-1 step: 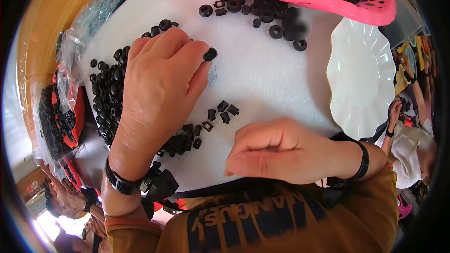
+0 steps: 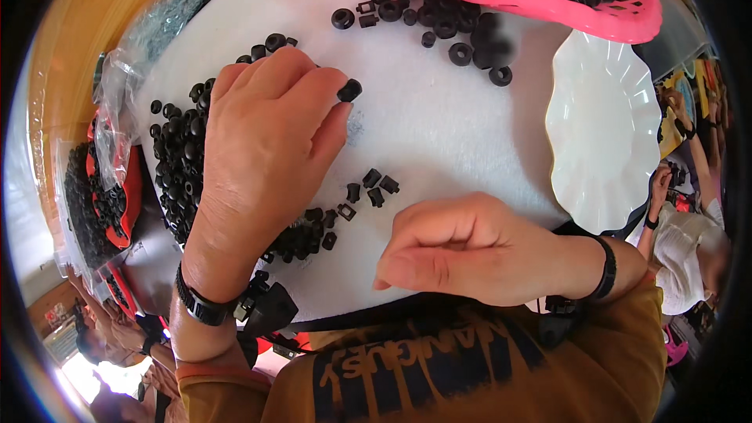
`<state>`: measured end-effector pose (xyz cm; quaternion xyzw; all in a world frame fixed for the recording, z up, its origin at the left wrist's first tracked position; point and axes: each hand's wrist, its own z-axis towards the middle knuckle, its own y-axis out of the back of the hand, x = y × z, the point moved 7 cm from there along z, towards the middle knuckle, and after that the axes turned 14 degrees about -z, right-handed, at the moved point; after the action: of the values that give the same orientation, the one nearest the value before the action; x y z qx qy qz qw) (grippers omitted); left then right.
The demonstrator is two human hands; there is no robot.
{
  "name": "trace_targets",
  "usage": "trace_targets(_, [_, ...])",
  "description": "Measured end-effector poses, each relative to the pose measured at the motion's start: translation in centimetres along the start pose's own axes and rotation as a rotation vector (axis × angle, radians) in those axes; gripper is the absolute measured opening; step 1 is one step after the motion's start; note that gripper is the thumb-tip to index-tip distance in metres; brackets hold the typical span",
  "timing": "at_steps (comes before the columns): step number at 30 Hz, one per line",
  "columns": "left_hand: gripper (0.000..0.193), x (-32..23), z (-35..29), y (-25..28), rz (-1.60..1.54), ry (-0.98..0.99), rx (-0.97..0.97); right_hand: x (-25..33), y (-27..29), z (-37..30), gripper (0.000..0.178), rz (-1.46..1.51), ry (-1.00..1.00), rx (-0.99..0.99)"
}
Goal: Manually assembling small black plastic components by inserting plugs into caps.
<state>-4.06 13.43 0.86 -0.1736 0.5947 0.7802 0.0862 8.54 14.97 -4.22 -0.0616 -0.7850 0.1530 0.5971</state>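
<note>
Between thumb and forefinger, my left hand (image 2: 266, 125) pinches a small black rubber piece (image 2: 349, 91) above the white table top (image 2: 439, 137). A heap of small black round pieces (image 2: 178, 164) lies to the left of that hand, partly hidden by it. Below its wrist side is a cluster of small black square pieces (image 2: 296, 241), and several more loose square pieces (image 2: 374, 188) lie between my hands. My right hand (image 2: 478, 254) is closed with curled fingers near the table's front edge. Whatever is inside its fingers, if anything, is hidden.
A pink basket (image 2: 540, 4) full of black parts stands at the far right, with black rings (image 2: 460, 54) scattered before it. A white scalloped plate (image 2: 607, 133) lies at the right. Plastic bags (image 2: 125, 86) and a red container (image 2: 131, 200) of black parts are at the left.
</note>
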Motion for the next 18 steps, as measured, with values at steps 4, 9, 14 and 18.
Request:
trace_targets(4, [0.020, -0.1, -0.1, 0.4, -0.037, 0.033, -0.039, 0.4, 0.3, -0.1, 0.025, 0.072, 0.032, -0.056])
trace_targets(9, [0.020, -1.1, -1.1, 1.9, -0.385, 0.208, -0.053, 0.6, 2.1, -0.5, 0.021, 0.189, 0.086, -0.252])
trace_targets(14, [0.020, -1.6, -2.7, 1.8, -0.758, 0.374, -0.043, 1.3, 2.6, -0.4, 0.034, 0.167, 0.246, -0.372])
trace_targets(18, [0.020, -2.0, -3.5, 1.3, -0.809, 0.378, -0.050, 1.2, 1.9, -0.3, 0.036, 0.189, 0.265, -0.277])
